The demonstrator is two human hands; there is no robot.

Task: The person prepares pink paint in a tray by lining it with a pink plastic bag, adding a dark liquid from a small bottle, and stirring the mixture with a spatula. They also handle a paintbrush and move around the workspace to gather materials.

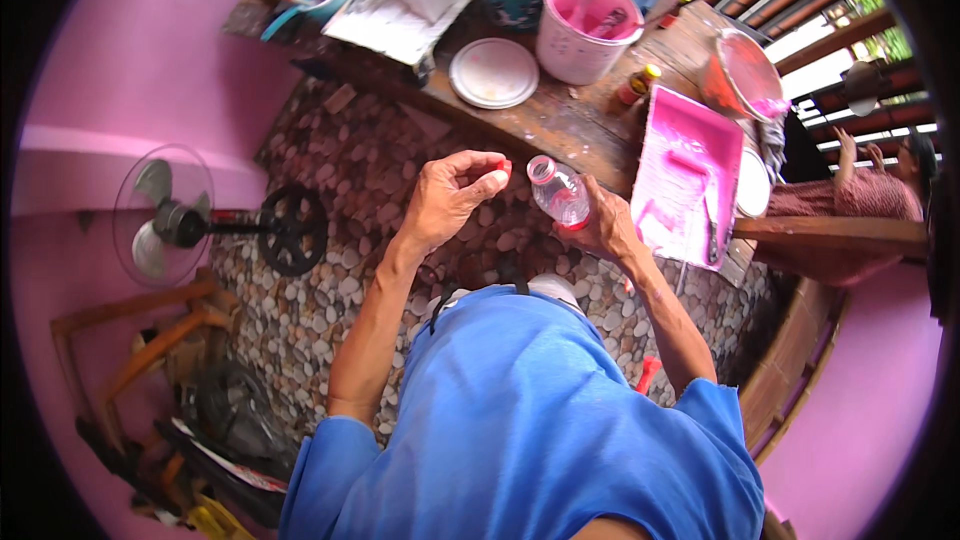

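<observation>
My right hand [606,223] is wrapped round a small clear plastic bottle [562,198] whose neck is uncapped and tilts toward my left. A little red liquid or tint shows at its base. Between the thumb and fingertips of my left hand [447,195] is a small red bottle cap [505,169], held apart from the bottle's mouth. Both hands are in front of my body, just short of the wooden table [590,145]. Right of the bottle lies a paint tray [668,202] coated in pink, with a paint roller [692,166] in it.
On the table stand a pink paint bucket [569,60], a round white lid [494,73], a small yellow-capped bottle [636,86] and an orange bucket [728,80]. A pedestal fan [180,224] stands left. Another person [850,192] is beyond the slatted opening at right.
</observation>
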